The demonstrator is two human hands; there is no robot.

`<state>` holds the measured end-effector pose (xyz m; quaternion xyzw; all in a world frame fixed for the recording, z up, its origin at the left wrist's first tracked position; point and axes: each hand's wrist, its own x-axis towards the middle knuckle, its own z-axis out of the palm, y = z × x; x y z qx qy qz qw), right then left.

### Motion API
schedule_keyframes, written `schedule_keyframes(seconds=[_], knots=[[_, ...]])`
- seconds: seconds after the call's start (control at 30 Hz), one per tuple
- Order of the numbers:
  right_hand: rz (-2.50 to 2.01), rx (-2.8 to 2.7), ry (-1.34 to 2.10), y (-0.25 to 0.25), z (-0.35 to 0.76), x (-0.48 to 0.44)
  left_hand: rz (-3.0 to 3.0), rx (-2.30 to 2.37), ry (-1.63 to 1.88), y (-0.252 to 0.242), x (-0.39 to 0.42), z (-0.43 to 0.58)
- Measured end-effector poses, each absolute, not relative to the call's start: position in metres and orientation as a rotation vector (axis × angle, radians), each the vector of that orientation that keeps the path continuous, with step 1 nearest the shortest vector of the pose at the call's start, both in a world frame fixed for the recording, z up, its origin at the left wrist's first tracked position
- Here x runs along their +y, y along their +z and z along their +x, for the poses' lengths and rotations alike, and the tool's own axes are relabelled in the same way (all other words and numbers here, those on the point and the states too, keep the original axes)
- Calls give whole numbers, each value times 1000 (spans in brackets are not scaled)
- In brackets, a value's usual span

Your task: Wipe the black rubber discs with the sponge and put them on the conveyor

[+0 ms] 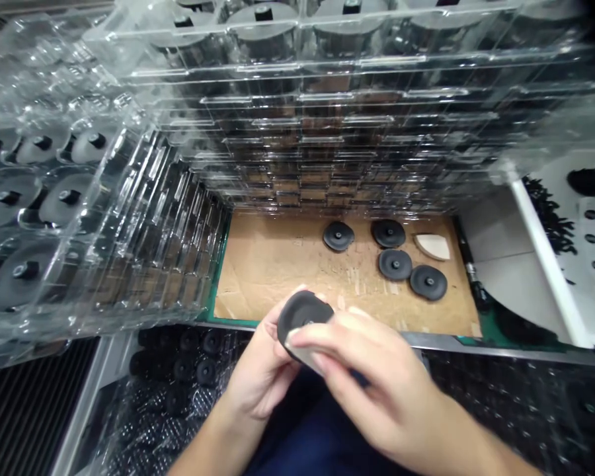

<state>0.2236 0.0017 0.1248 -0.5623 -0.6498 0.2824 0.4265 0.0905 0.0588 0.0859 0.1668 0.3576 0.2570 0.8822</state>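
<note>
Near the cardboard's front edge, my left hand (262,370) grips a dark round disc (297,314) by its rim, tilted toward the camera. My right hand (371,363) is closed on a thin pale piece (310,357), held against the disc's lower face. Part of the disc is covered by my right fingers. Beyond my hands, on the brown cardboard (262,264), lie several similar dark discs: one alone (338,236) and a group to its right (395,264). A pale wedge-shaped piece (433,246) rests beside that group.
Tall stacks of clear plastic trays (327,99) rise behind the cardboard and at the left (143,218), with discs in their top pockets. A white-edged bin (550,264) with small black parts stands at the right. More dark discs (193,357) lie below the table edge.
</note>
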Motion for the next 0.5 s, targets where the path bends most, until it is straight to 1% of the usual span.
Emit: schedule_keyframes(seconds=[0.03,0.1,0.23,0.3,0.4,0.43,0.5], knots=[[-1424,-1630,752,127,227,-3,349,733,534,86,60,90],[-1544,-1628,720,130,233,-11,342,703,531,87,61,90],[-1704,-1686,361,135,235,-2,289,696,542,89,59,91],[-1535,-1814,254,133,237,14,296,676,515,90,58,89],[-1251,-1895,391,123,248,33,324,669,471,90,58,85],[-1272,-1838,449,118,253,36,318,674,463,89,59,84],[-1476,-1619,521,102,259,31,287,661,467,88,60,81]])
